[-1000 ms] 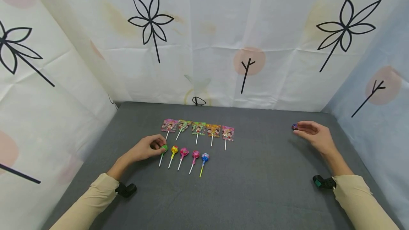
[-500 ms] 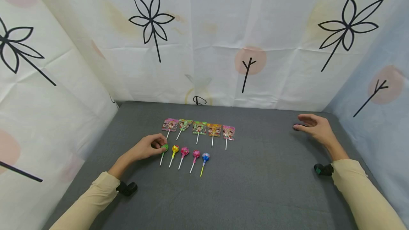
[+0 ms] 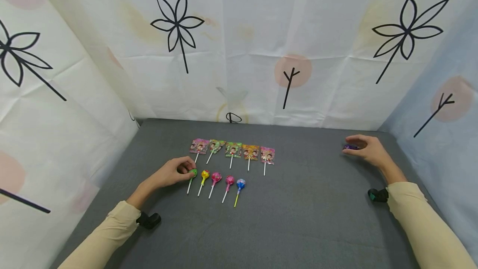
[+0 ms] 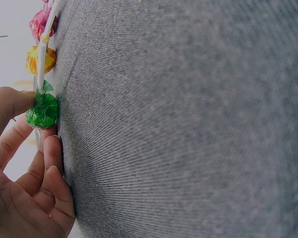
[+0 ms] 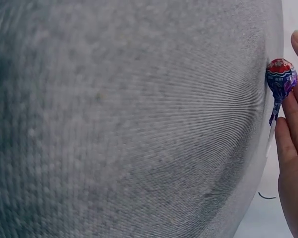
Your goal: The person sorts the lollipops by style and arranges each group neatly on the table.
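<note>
My left hand (image 3: pixel 175 172) pinches the round head of a green-wrapped lollipop (image 4: pixel 42 110) between thumb and fingers; its white stick lies toward the table's near side. At the far right, my right hand (image 3: pixel 371 150) is spread around a purple lollipop (image 3: pixel 351 147) on the table. In the right wrist view this lollipop (image 5: pixel 281 78) shows a red top, with fingers (image 5: pixel 293 119) beside its wrapper and another digit held apart from it. To the right of the green one lie a yellow lollipop (image 3: pixel 205 174), two pink lollipops (image 3: pixel 216 177) and a blue lollipop (image 3: pixel 240 184).
Behind that row lies a second row of flat-packed lollipops (image 3: pixel 233 150) in pink, green and orange wrappers. A grey cloth covers the table (image 3: pixel 291 219). Patterned white curtains (image 3: pixel 254 45) hang at the back and sides.
My right hand's fingers have loosened from the purple lollipop, which now rests on the table. The left hand stays at the green lollipop.
</note>
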